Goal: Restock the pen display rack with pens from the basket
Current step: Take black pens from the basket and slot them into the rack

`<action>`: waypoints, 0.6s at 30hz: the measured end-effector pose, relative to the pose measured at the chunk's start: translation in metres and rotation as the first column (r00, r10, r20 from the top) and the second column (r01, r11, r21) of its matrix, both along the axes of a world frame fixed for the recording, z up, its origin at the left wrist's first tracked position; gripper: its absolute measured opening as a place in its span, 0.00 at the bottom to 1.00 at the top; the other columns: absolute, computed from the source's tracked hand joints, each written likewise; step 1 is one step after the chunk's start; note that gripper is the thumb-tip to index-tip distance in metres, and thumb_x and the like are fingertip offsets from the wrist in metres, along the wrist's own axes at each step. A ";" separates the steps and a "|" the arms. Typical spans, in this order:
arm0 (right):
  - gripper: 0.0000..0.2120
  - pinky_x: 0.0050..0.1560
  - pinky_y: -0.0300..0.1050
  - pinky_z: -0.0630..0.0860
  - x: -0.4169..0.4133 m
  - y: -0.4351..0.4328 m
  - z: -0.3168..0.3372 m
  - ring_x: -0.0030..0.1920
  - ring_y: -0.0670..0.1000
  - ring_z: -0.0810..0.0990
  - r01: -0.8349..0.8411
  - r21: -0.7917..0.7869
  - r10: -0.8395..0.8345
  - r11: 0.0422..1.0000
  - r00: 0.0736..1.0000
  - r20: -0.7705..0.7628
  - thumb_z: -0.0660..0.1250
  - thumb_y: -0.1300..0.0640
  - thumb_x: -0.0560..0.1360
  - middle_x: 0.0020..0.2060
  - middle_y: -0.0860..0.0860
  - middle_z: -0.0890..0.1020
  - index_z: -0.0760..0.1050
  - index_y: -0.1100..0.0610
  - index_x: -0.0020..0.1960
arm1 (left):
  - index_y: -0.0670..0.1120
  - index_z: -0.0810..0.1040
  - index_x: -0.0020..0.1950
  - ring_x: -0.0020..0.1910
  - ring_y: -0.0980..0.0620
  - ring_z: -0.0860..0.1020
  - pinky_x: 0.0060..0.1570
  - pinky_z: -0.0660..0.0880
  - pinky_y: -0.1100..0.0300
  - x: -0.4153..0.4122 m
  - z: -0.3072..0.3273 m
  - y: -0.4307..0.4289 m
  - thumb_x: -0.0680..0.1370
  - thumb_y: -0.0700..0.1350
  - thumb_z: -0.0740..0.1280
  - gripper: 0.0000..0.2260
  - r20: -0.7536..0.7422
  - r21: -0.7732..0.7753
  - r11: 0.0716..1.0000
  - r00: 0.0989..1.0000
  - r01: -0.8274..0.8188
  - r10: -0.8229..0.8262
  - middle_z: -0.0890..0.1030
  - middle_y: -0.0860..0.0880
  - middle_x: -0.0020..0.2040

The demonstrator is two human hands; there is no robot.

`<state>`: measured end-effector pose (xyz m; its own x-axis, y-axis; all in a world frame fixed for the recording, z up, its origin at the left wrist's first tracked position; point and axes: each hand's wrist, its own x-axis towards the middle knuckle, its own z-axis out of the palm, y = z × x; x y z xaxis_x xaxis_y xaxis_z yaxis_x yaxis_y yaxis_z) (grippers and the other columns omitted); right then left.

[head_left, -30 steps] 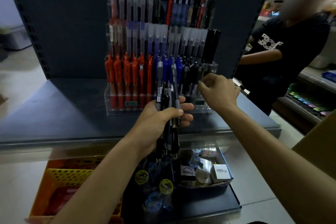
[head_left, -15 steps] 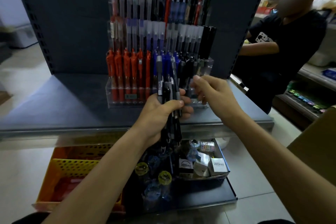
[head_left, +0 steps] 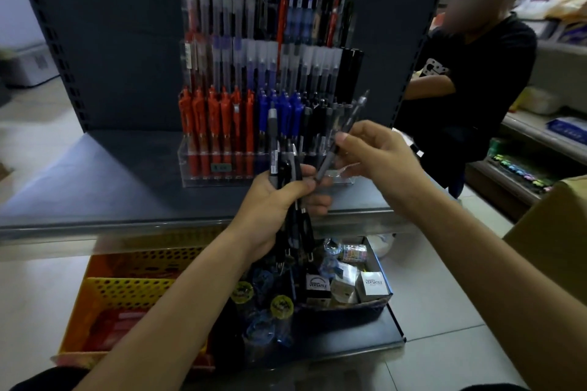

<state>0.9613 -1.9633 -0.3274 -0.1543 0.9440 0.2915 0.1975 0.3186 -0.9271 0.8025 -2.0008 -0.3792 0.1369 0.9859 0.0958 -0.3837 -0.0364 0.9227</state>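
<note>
A clear tiered pen display rack (head_left: 197, 165) stands on the dark shelf, its front row filled with red, blue and black pens. In front of the rack my left hand (head_left: 270, 203) grips a bunch of black pens (head_left: 287, 174) held upright. Just to its right my right hand (head_left: 378, 152) pinches a single grey-black pen (head_left: 344, 132), tilted up to the right, its lower end still among the bunch. An orange and yellow basket (head_left: 124, 292) sits on the floor at the lower left, below the shelf edge.
The dark shelf (head_left: 95, 181) has a metal front edge. Below it a low tray (head_left: 378, 305) holds small boxes and packets. A person in a black shirt (head_left: 476, 79) stands at the right beside other shelves. A brown carton (head_left: 552, 232) is at the right edge.
My right hand came back from the rack's right end to the bunch, pinched one pen and is drawing it up and to the right. The left hand stayed in place.
</note>
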 end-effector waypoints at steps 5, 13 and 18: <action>0.05 0.39 0.45 0.82 0.010 0.024 0.008 0.34 0.49 0.82 0.183 0.051 -0.179 0.982 0.981 -0.075 0.67 0.61 0.78 0.36 0.55 0.81 0.75 0.63 0.47 | 0.42 0.72 0.48 0.36 0.50 0.83 0.38 0.81 0.58 -0.003 -0.002 0.006 0.79 0.34 0.63 0.04 -0.008 -0.007 0.998 0.998 -0.055 0.055 0.85 0.44 0.43; 0.09 0.44 0.57 0.82 0.006 0.072 0.007 0.38 0.55 0.85 0.359 0.209 -0.402 0.910 0.887 0.228 0.70 0.57 0.75 0.33 0.55 0.84 0.77 0.56 0.36 | 0.41 0.73 0.50 0.34 0.51 0.83 0.38 0.82 0.58 -0.005 0.001 0.021 0.79 0.34 0.63 0.03 0.000 0.000 0.997 0.997 -0.079 0.079 0.84 0.47 0.37; 0.07 0.40 0.45 0.75 -0.006 0.078 -0.018 0.38 0.53 0.80 0.272 0.281 -0.385 0.920 0.756 0.529 0.71 0.55 0.74 0.33 0.52 0.80 0.78 0.57 0.40 | 0.40 0.73 0.53 0.36 0.50 0.83 0.39 0.81 0.58 -0.006 -0.002 0.027 0.79 0.34 0.64 0.04 -0.007 -0.015 0.998 0.998 -0.067 0.067 0.84 0.45 0.40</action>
